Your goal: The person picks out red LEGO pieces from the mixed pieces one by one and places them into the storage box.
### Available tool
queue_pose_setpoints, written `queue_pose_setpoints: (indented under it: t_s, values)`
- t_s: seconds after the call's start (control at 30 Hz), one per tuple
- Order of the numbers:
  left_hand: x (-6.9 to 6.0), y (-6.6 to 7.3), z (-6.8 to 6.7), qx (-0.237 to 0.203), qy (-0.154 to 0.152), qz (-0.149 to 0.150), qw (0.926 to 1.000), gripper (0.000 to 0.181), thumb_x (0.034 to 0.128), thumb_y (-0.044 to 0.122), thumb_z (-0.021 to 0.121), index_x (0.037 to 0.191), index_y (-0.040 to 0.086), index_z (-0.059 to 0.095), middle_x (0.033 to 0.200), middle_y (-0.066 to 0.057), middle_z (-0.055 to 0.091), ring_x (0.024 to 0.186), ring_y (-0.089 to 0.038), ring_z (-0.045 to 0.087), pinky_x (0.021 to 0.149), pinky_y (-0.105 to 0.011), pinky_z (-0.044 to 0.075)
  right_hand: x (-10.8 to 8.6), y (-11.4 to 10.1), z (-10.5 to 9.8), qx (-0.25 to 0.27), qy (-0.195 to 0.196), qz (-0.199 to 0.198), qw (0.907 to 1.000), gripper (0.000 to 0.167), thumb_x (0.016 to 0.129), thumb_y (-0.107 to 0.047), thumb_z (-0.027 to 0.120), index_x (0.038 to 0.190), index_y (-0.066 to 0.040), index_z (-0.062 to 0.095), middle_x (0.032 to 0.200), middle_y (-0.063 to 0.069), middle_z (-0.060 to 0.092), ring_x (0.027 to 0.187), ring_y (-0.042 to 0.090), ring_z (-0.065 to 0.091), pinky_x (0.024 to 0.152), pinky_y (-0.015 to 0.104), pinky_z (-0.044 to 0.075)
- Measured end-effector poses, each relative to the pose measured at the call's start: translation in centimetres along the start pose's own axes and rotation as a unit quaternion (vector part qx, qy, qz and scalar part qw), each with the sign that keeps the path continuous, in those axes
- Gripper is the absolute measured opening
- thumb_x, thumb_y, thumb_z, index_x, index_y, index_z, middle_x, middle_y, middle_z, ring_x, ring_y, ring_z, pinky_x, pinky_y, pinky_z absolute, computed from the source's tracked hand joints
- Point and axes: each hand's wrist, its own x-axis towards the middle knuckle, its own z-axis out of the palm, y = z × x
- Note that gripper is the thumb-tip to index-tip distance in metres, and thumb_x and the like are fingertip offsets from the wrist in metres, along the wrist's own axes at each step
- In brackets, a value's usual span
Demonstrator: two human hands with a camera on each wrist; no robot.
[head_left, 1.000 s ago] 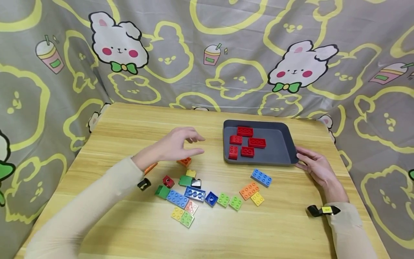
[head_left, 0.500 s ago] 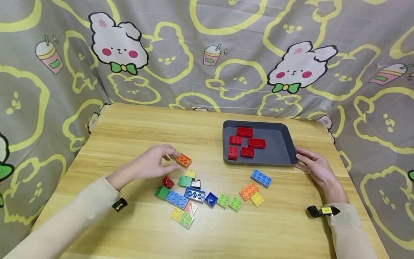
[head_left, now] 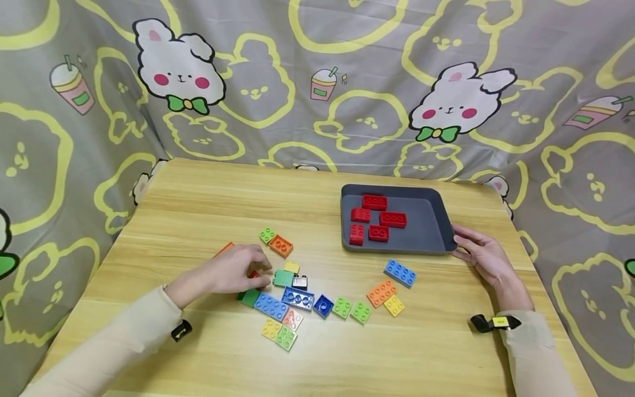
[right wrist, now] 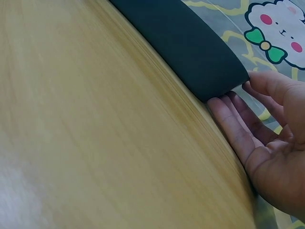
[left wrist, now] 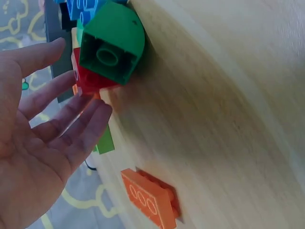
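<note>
My left hand point(head_left: 230, 270) is low over the left group of bricks, thumb and fingers apart around a small red brick point(left wrist: 90, 81). In the left wrist view the fingertips lie close beside that brick, and the thumb stands clear of it. Whether they touch is hard to tell. A green brick point(left wrist: 116, 36) with a curved side sits against the red one. My right hand point(head_left: 488, 262) holds the near right corner of a dark grey tray point(head_left: 429, 229), thumb at the rim and fingers low on the wall point(right wrist: 190, 52). Several red bricks point(head_left: 393, 219) lie in the tray.
Blue bricks point(head_left: 271, 305), light green bricks point(head_left: 342, 307) and yellow bricks spread across the wooden table point(head_left: 347, 358). An orange brick point(head_left: 281, 246) and a light green one point(head_left: 267, 235) lie beyond the left hand. A patterned curtain point(head_left: 278, 71) stands behind the table.
My left hand has come back toward the person and down to the red brick, uncovering the orange and light green bricks behind. The right hand and tray stay put.
</note>
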Motion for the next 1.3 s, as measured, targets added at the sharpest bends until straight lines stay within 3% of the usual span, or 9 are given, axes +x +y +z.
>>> queue_pose_setpoints:
  t_s: [0.2, 0.47, 0.8, 1.1, 1.3]
  values:
    - [-0.1, -0.2, 0.3, 0.001, -0.013, 0.002, 0.9999, 0.021, 0.0904, 0.029, 0.083, 0.107, 0.017, 0.080, 0.101, 0.006, 0.072, 0.088, -0.004, 0.062, 0.081, -0.026, 0.054, -0.1, 0.1, 0.0, 0.002, -0.003, -0.005, 1.0000, 0.039, 0.105, 0.004, 0.056, 0.138, -0.011, 0.071, 0.126, -0.012, 0.076, 0.107, 0.007, 0.077, 0.085, 0.027, 0.064]
    - [-0.1, -0.4, 0.5, -0.019, -0.017, 0.012, 0.9996, 0.014, 0.0885, 0.025, 0.085, 0.099, 0.017, 0.082, 0.092, 0.009, 0.072, 0.078, -0.003, 0.057, 0.068, -0.018, 0.045, -0.2, 0.2, -0.1, 0.003, -0.002, -0.005, 1.0000, 0.039, 0.105, 0.004, 0.056, 0.137, -0.012, 0.071, 0.126, -0.012, 0.076, 0.108, 0.006, 0.077, 0.086, 0.027, 0.064]
    - [-0.1, -0.3, 0.3, -0.030, -0.020, 0.019, 0.9992, 0.009, 0.0879, 0.023, 0.086, 0.095, 0.019, 0.082, 0.089, 0.010, 0.071, 0.075, -0.003, 0.057, 0.066, -0.018, 0.046, -0.1, 0.3, -0.2, -0.005, -0.003, -0.003, 1.0000, 0.039, 0.105, 0.002, 0.057, 0.139, -0.011, 0.070, 0.127, -0.013, 0.076, 0.108, 0.006, 0.076, 0.086, 0.026, 0.064]
    - [0.2, 0.5, -1.1, -0.040, -0.025, 0.028, 0.9985, 0.007, 0.0886, 0.019, 0.085, 0.095, 0.019, 0.082, 0.091, 0.008, 0.072, 0.081, -0.002, 0.060, 0.071, -0.017, 0.052, -0.1, 0.0, 0.1, -0.009, 0.000, 0.000, 1.0000, 0.038, 0.105, 0.001, 0.058, 0.138, -0.013, 0.071, 0.126, -0.015, 0.076, 0.108, 0.005, 0.076, 0.086, 0.026, 0.064]
    - [1.0, 1.5, -2.4, -0.036, -0.018, 0.050, 0.9979, 0.008, 0.0890, 0.017, 0.085, 0.096, 0.016, 0.083, 0.096, 0.003, 0.077, 0.083, -0.003, 0.064, 0.071, -0.017, 0.055, 0.0, -0.1, 0.2, -0.008, -0.003, -0.001, 1.0000, 0.038, 0.105, 0.001, 0.058, 0.138, -0.012, 0.071, 0.126, -0.014, 0.076, 0.108, 0.006, 0.076, 0.087, 0.026, 0.064]
